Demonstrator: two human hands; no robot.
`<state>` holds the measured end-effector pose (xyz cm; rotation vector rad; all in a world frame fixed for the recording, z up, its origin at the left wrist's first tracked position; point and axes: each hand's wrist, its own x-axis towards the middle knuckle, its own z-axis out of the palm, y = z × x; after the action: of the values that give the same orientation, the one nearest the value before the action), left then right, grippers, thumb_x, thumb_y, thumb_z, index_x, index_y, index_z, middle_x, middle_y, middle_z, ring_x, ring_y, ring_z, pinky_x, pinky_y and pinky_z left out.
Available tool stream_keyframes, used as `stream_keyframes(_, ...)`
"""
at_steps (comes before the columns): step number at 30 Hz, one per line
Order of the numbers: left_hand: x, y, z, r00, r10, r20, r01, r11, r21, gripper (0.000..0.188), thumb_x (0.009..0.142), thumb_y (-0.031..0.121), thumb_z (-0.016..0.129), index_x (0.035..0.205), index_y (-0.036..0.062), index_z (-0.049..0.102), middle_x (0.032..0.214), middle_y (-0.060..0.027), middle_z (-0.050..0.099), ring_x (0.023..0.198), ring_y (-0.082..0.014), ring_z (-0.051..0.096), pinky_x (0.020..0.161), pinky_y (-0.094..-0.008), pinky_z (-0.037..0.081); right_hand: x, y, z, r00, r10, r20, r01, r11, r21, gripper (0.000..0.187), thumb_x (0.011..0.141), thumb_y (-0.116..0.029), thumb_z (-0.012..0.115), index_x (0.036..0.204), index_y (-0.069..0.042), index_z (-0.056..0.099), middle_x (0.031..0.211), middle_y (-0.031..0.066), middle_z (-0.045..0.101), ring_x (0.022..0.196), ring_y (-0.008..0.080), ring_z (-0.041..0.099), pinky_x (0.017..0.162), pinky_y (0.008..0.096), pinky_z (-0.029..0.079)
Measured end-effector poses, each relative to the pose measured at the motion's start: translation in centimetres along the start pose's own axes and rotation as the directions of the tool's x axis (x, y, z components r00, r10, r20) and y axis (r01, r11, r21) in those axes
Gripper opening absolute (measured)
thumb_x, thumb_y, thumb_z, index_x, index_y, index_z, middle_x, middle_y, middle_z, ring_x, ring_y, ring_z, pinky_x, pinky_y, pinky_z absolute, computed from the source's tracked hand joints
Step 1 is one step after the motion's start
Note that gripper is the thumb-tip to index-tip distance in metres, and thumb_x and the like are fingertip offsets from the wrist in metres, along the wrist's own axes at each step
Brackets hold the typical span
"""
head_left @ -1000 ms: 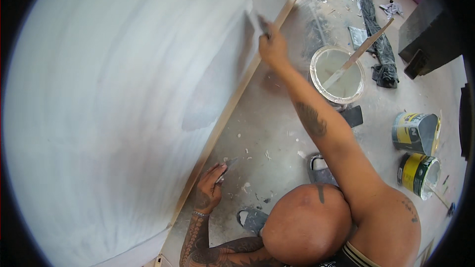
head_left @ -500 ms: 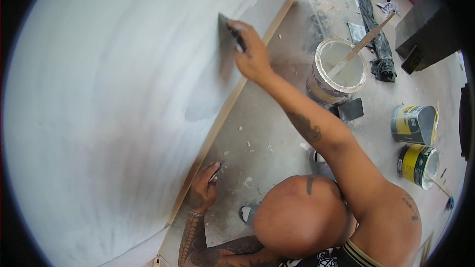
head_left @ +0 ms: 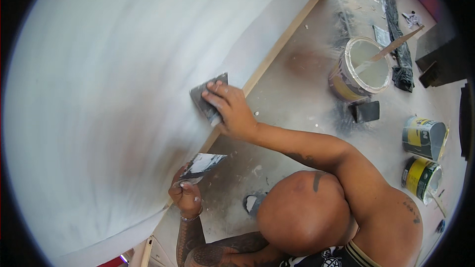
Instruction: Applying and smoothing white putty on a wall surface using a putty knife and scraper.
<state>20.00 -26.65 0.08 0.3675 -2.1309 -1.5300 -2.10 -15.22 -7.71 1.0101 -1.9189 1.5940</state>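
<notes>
My right hand (head_left: pixel 233 111) presses a dark flat scraper (head_left: pixel 208 98) against the white wall surface (head_left: pixel 123 94), close to its wooden edge strip (head_left: pixel 282 37). The fingers lie spread over the blade, with the thumb below, gripping it. Lower down, by the same strip, my left hand (head_left: pixel 186 197) is closed on a putty knife (head_left: pixel 202 165). White filler is smeared on that knife's blade, which points up and to the right. The handles of both tools are mostly hidden by the fingers.
A bucket of pale filler (head_left: pixel 361 69) with a wooden stick (head_left: pixel 396 43) stands at the right. Beside it is a dark block (head_left: pixel 367 111). Two yellow-and-dark tubs (head_left: pixel 418 136) stand farther right. A black plastic-wrapped bundle (head_left: pixel 398 34) and scraps lie on the dusty floor.
My right hand has come down the wall toward my left hand, with the scraper still on the surface. My left hand has turned its putty knife so the filler-covered blade shows.
</notes>
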Motion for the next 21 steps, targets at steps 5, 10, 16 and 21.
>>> stream_keyframes(5,0.9,1.7,2.6,0.951,-0.303,-0.064,0.205,0.77,-0.605,0.045,0.095,0.03,0.061,0.125,-0.0025,0.053,0.124,-0.0117,0.06,0.115,-0.0254,0.057,0.1,-0.046,0.044,-3.0,0.5,0.6,0.973,-0.102,0.208,0.133,0.981,-0.141,0.07,0.067,-0.001,0.067,0.135,-0.01,0.051,0.139,0.0141,0.048,0.127,0.035,0.047,0.105,0.044,0.038)
stream_keyframes(10,1.3,-0.2,2.7,0.736,-0.672,0.087,0.462,0.403,-0.79,0.028,0.094,0.021,0.058,0.117,0.0048,0.059,0.113,-0.0061,0.065,0.105,-0.0215,0.063,0.092,-0.0417,0.05,-3.6,-2.3,-4.9,0.866,-0.011,0.5,-0.114,0.969,0.22,0.07,0.068,0.008,0.062,0.135,-0.009,0.05,0.139,0.016,0.048,0.132,0.0378,0.042,0.107,0.0441,0.038)
stream_keyframes(16,2.7,-2.1,4.0,0.579,-0.657,0.483,0.698,0.093,-0.71,0.025,0.094,0.023,0.055,0.114,0.0089,0.06,0.108,-0.0036,0.067,0.096,-0.0182,0.065,0.077,-0.0353,0.052,-3.9,-3.4,-10.6,0.825,-0.129,0.55,-0.211,0.833,0.511,0.076,0.066,0.014,0.063,0.136,-0.012,0.05,0.142,0.0173,0.044,0.135,0.0383,0.038,0.112,0.0444,0.033)
stream_keyframes(21,4.4,2.3,7.5,0.685,-0.654,0.321,0.668,0.388,-0.635,0.03,0.096,0.026,0.051,0.118,0.0069,0.058,0.108,-0.0054,0.066,0.091,-0.0216,0.066,0.068,-0.0379,0.052,-7.0,9.1,-13.1,0.829,0.198,0.523,-0.278,0.957,0.079,0.071,0.07,0.012,0.045,0.138,-0.008,0.046,0.138,0.0252,0.044,0.13,0.0425,0.041,0.11,0.0454,0.034)
